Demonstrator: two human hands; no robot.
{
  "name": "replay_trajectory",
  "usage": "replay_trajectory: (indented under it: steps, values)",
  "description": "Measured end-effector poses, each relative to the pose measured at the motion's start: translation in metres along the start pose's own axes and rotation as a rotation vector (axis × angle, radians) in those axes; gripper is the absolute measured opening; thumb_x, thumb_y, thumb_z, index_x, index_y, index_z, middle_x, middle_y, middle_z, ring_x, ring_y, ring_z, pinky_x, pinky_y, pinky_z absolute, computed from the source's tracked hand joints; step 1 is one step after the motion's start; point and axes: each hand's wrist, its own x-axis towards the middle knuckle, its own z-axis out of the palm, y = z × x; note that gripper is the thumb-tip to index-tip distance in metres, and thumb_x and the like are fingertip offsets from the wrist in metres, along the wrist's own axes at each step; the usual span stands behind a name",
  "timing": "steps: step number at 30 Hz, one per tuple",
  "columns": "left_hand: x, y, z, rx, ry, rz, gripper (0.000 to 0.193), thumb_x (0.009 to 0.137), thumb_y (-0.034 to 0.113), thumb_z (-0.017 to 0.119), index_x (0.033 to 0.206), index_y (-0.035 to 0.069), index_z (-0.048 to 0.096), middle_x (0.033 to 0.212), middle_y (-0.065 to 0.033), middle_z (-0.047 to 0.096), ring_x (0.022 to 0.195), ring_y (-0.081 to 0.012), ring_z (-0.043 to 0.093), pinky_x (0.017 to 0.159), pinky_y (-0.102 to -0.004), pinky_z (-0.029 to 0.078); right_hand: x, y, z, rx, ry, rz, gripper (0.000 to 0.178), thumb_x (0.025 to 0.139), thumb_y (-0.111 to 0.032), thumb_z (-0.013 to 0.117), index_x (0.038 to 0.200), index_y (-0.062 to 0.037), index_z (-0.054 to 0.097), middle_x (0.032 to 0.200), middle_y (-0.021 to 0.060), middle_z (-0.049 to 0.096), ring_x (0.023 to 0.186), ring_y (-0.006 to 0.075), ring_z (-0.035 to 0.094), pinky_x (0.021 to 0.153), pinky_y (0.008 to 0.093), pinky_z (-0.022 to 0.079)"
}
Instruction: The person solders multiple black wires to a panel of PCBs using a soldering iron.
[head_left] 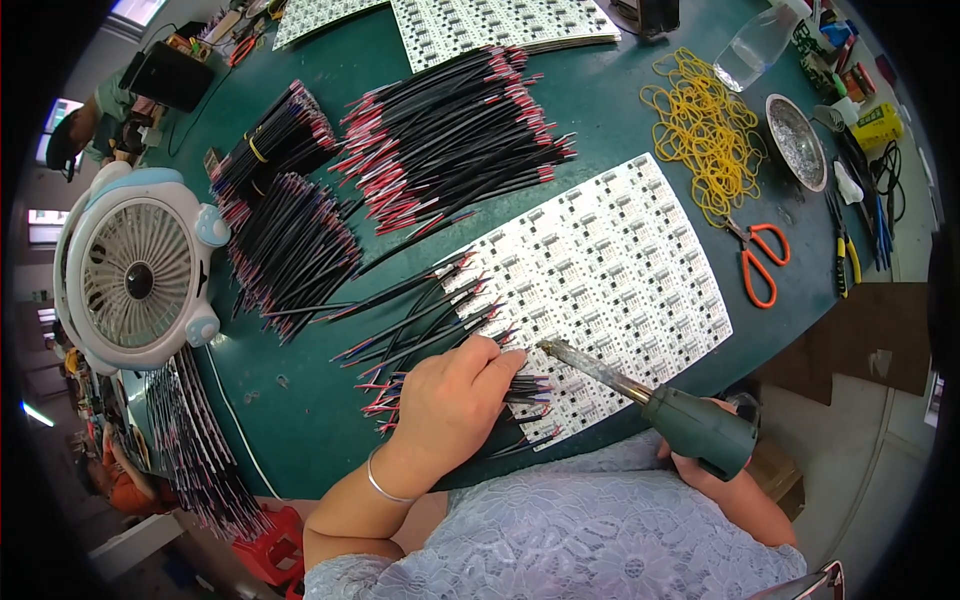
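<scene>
A white sheet of small circuit boards lies slanted on the green table, with several black wires with red tips fanned along its left edge. Over that edge, my left hand is closed, thumb and forefinger pinched together; what they grip is hidden. More black wires pass under this hand onto the sheet. My right hand is wrapped round the green handle of a soldering iron, mostly hidden behind it. The iron's metal tip points left, close to my left fingertips, over the sheet.
Wire piles and a wire bundle lie beyond. A fan stands left. Yellow rubber bands, orange-handled scissors, a metal bowl and a clear bottle are at right. More sheets lie at the back.
</scene>
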Motion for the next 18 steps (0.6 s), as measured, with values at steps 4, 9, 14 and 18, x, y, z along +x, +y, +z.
replay_trajectory:
  steps: [4,9,14,18]
  values:
    - [0.001,-0.002,0.0,-0.021,0.029,0.052,0.036,0.057,0.002,0.069,0.091,0.01,0.066,0.077,-0.0026,0.055,0.059,-0.0204,0.056,0.051,-0.0309,0.044,0.004,0.0,-0.003,-0.047,-0.047,-0.1,0.025,0.087,-0.022,0.058,0.098,0.0005,0.058,0.071,0.0053,0.059,0.056,0.0131,0.06,0.054,0.0259,0.048]
    - [0.001,-0.004,0.001,-0.024,0.044,0.077,0.034,0.058,0.002,0.067,0.09,0.01,0.066,0.077,-0.0024,0.055,0.059,-0.0201,0.056,0.05,-0.0308,0.044,0.0,0.002,-0.002,0.044,-0.028,-0.005,0.021,0.083,-0.014,0.059,0.099,-0.0008,0.061,0.078,0.0072,0.062,0.061,0.0159,0.061,0.059,0.0293,0.049]
    - [0.001,0.001,0.0,0.008,0.04,0.089,0.031,0.058,0.002,0.066,0.089,0.008,0.066,0.076,-0.0029,0.054,0.059,-0.0208,0.054,0.05,-0.0314,0.043,0.009,-0.007,-0.011,-0.274,-0.168,-0.257,0.043,0.071,-0.008,0.067,0.112,0.002,0.056,0.1,0.0098,0.065,0.087,0.0201,0.064,0.078,0.029,0.049]
    - [0.0,-0.001,0.002,0.022,0.068,0.115,0.031,0.058,0.002,0.066,0.089,0.007,0.065,0.076,-0.0033,0.053,0.059,-0.0212,0.054,0.05,-0.0317,0.043,0.003,-0.003,-0.01,-0.266,-0.163,-0.185,0.043,0.072,-0.007,0.067,0.112,0.0015,0.056,0.1,0.0104,0.065,0.087,0.02,0.064,0.078,0.0281,0.049]
